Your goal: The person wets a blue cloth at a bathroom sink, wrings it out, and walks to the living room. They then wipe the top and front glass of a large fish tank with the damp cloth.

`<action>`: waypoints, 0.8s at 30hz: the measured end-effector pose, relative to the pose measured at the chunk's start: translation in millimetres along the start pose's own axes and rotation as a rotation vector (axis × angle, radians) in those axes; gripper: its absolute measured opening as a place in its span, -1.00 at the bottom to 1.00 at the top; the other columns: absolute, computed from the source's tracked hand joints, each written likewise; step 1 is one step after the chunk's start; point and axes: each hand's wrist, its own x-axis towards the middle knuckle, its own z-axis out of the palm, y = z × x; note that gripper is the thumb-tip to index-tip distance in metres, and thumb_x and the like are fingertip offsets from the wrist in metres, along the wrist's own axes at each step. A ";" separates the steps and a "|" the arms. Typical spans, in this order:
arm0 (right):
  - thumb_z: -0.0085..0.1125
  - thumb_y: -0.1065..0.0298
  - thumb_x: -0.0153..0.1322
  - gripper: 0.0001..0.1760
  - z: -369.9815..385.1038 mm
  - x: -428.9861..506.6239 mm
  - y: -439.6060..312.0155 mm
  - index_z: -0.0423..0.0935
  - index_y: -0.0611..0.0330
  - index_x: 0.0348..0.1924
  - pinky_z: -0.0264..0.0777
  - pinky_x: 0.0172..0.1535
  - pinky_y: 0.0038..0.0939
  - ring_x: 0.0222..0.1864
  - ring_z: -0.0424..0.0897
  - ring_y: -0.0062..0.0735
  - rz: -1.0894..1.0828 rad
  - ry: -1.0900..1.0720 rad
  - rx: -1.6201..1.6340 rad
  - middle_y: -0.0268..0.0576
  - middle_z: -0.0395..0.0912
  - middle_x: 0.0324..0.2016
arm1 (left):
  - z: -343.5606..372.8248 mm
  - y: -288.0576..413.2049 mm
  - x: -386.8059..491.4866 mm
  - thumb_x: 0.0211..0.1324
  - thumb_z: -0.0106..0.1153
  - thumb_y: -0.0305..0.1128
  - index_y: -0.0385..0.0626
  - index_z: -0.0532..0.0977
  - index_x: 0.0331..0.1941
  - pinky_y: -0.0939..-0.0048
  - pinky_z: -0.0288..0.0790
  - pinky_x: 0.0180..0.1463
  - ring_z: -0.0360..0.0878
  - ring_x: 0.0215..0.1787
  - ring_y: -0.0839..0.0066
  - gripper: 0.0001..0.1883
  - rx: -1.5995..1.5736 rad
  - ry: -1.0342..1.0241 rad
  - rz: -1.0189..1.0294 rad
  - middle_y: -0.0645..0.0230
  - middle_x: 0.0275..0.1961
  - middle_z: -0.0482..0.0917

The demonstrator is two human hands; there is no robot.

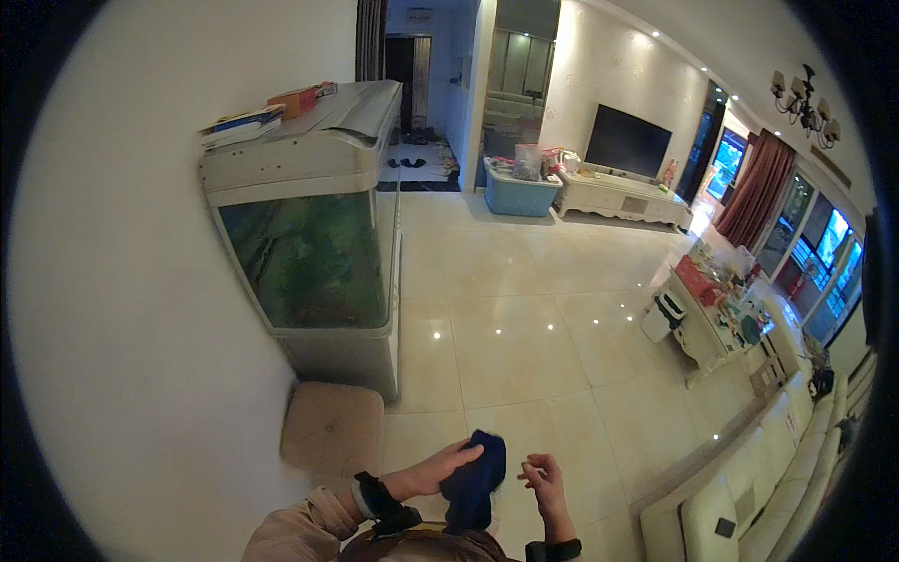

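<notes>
My left hand point(439, 469) grips a dark blue cloth item point(477, 481) between thumb and fingers, low in the middle of the view. The cloth hangs down in front of my body; its exact kind cannot be told. To its right, my right hand point(544, 478) is raised apart from the cloth, fingers bent and spread, with nothing seen in it. Both wrists wear black straps.
A padded beige stool point(333, 428) stands at left beside a large fish tank point(309, 260). A cream leather sofa point(744, 456) lines the right, near a cluttered table point(702, 316) and a white bin point(660, 319). A blue storage tub point(520, 195) stands farther off.
</notes>
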 end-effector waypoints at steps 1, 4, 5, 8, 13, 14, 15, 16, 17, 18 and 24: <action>0.20 0.09 0.44 -0.54 -5.9 19.9 2.4 0.43 0.20 0.07 0.46 -0.20 -0.42 -0.18 0.63 -0.28 0.088 -0.119 0.043 -0.12 0.59 -0.12 | 0.7 11.2 12.9 0.42 -0.03 -0.13 -0.08 0.21 0.34 0.38 0.52 0.10 0.56 0.05 0.49 -0.48 -0.027 0.012 0.016 0.32 0.12 0.52; -0.04 -0.08 0.54 -0.46 -20.9 75.6 2.5 0.40 0.18 0.16 0.50 -0.09 -0.29 -0.08 0.64 -0.19 0.300 -0.421 0.133 -0.06 0.59 -0.02 | 18.0 39.5 55.7 0.39 0.00 -0.08 0.04 -0.06 0.46 0.42 0.48 0.08 0.47 0.08 0.49 -0.30 0.058 0.002 0.136 0.34 0.16 0.42; -0.10 -0.19 0.53 -0.32 -25.1 93.2 -2.0 0.27 0.15 0.30 0.45 0.05 -0.12 0.12 0.52 -0.09 0.388 -0.504 0.222 0.02 0.48 0.13 | 28.2 47.9 72.1 0.37 0.02 -0.01 0.01 -0.16 0.48 0.42 0.45 0.07 0.44 0.08 0.47 -0.20 0.133 0.017 0.158 0.30 0.18 0.37; -0.31 -0.48 0.40 -0.04 -24.6 145.1 -23.6 0.05 0.05 0.43 0.21 0.27 -0.01 0.34 0.24 -0.05 0.440 -0.535 0.428 -0.06 0.19 0.36 | 51.3 71.3 121.0 0.31 0.07 0.10 -0.12 -0.42 0.47 0.36 0.27 0.28 0.20 0.33 0.37 0.04 0.247 -0.008 0.067 0.10 0.39 0.10; -0.22 -0.62 0.27 0.12 -28.6 239.7 -93.2 0.10 0.13 0.41 0.37 0.23 -0.02 0.22 0.42 0.01 0.245 -0.779 0.882 0.02 0.34 0.26 | 45.3 122.9 183.0 0.31 0.05 0.13 -0.41 -0.42 0.41 0.36 0.10 0.43 -0.07 0.50 0.20 0.09 0.577 0.107 0.354 -0.06 0.46 -0.08; -0.11 -0.54 0.32 0.06 -26.7 257.6 -108.5 0.16 0.18 0.37 0.48 0.16 -0.04 0.15 0.50 0.00 0.228 -0.827 0.920 0.04 0.43 0.19 | 41.3 132.8 184.5 0.33 0.05 0.07 -0.40 -0.24 0.41 0.35 0.18 0.38 0.14 0.43 0.17 -0.03 0.579 0.136 0.446 -0.10 0.42 0.06; -0.05 -0.40 0.37 -0.04 -22.3 273.2 -122.6 0.18 0.21 0.36 0.48 0.16 -0.05 0.13 0.51 -0.01 0.237 -0.821 0.766 0.03 0.44 0.18 | 33.5 147.8 181.9 0.33 0.04 0.04 -0.38 -0.17 0.39 0.34 0.22 0.35 0.23 0.37 0.17 -0.10 0.733 0.189 0.370 -0.10 0.37 0.15; 0.02 -0.26 0.41 -0.14 -15.8 288.6 -135.9 0.20 0.24 0.34 0.48 0.15 -0.07 0.12 0.53 -0.02 0.236 -0.813 0.613 0.03 0.44 0.17 | 22.9 165.6 174.8 0.34 0.04 0.01 -0.35 -0.11 0.38 0.33 0.26 0.31 0.32 0.31 0.16 -0.16 0.878 0.252 0.252 -0.10 0.32 0.24; 0.08 -0.12 0.45 -0.23 -8.2 302.2 -148.4 0.21 0.27 0.32 0.48 0.15 -0.08 0.11 0.54 -0.03 0.230 -0.800 0.463 0.03 0.45 0.17 | 17.0 177.0 164.3 0.35 0.04 -0.02 -0.33 -0.05 0.36 0.32 0.31 0.28 0.40 0.24 0.16 -0.22 1.015 0.309 0.136 -0.10 0.26 0.33; 0.10 0.22 0.44 -0.42 5.7 315.0 -159.3 0.30 0.30 0.26 0.49 0.14 -0.13 0.06 0.57 -0.09 0.281 -0.852 0.548 0.00 0.52 0.10 | 16.5 180.4 152.8 0.32 0.09 -0.13 -0.22 0.21 0.25 0.25 0.42 0.15 0.54 0.04 0.17 -0.43 0.950 0.388 0.400 -0.01 0.07 0.50; 0.10 0.10 0.45 -0.51 86.8 404.7 -255.0 0.48 0.26 0.12 0.45 0.16 -0.20 0.05 0.58 -0.13 0.287 -0.778 0.586 -0.07 0.60 0.00 | -27.7 246.0 81.6 0.23 0.16 -0.30 -0.13 0.47 0.05 0.24 0.45 0.11 0.52 0.10 0.11 -0.66 1.315 1.173 0.788 0.15 0.14 0.48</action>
